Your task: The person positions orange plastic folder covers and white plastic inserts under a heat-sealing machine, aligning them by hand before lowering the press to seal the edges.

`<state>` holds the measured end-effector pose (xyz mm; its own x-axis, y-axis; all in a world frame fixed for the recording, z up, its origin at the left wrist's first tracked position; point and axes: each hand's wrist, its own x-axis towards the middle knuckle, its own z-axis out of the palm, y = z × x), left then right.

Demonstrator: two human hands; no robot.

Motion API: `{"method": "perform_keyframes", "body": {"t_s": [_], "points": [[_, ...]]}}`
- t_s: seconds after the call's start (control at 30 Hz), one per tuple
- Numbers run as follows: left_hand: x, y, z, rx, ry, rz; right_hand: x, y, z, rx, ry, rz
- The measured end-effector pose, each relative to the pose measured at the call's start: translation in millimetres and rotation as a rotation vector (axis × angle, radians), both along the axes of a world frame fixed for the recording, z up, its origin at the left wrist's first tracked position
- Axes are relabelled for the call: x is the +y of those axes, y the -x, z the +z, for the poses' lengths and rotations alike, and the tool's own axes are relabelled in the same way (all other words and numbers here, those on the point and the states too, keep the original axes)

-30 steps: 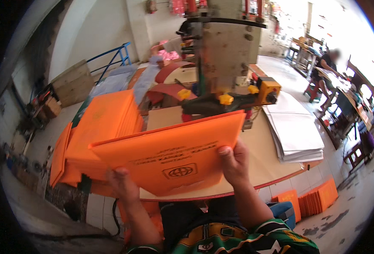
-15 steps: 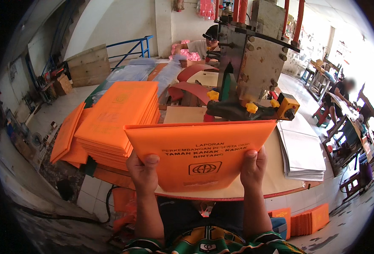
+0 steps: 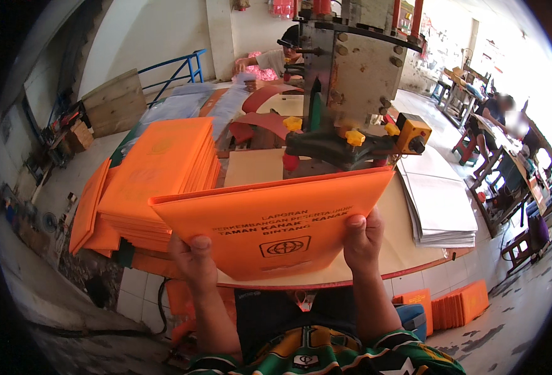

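Observation:
Between my hands I hold up an orange folder (image 3: 276, 234) with dark print and a round emblem on its cover, tilted over the near edge of the table. My left hand (image 3: 195, 262) grips its left side, thumb on the front cover. On the right side my right hand (image 3: 363, 242) pinches it the same way; the fingers behind the cover are hidden. Left of the folder rises a tall stack of orange folders (image 3: 154, 165), with a few more leaning orange folders (image 3: 88, 209) beside it.
A heavy press machine (image 3: 357, 81) with yellow knobs stands beyond the folder. White sheets (image 3: 438, 203) are piled on the right of the table (image 3: 395, 250). More orange folders (image 3: 460, 305) stand on the floor at lower right. One person (image 3: 282, 56) works behind the press, others at the far right.
The folder and both my hands have shifted left, and the folder's left side now tips lower. The whole view has shifted as well. My grip stays the same.

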<state>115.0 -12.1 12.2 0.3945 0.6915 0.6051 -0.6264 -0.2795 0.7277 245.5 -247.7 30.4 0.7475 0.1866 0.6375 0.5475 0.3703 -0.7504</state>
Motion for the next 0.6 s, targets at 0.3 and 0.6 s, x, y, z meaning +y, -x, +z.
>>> {"method": "perform_keyframes", "body": {"t_s": [0.3, 0.6], "points": [[22.8, 14.9, -31.3, -0.068, 0.075, 0.025, -2.6, 9.3, 1.7, 0.001, 0.010, 0.015], [47.0, 32.4, -35.2, -0.005, 0.003, -0.089, -15.6, 15.2, 5.8, -0.053, 0.146, 0.097]]}}
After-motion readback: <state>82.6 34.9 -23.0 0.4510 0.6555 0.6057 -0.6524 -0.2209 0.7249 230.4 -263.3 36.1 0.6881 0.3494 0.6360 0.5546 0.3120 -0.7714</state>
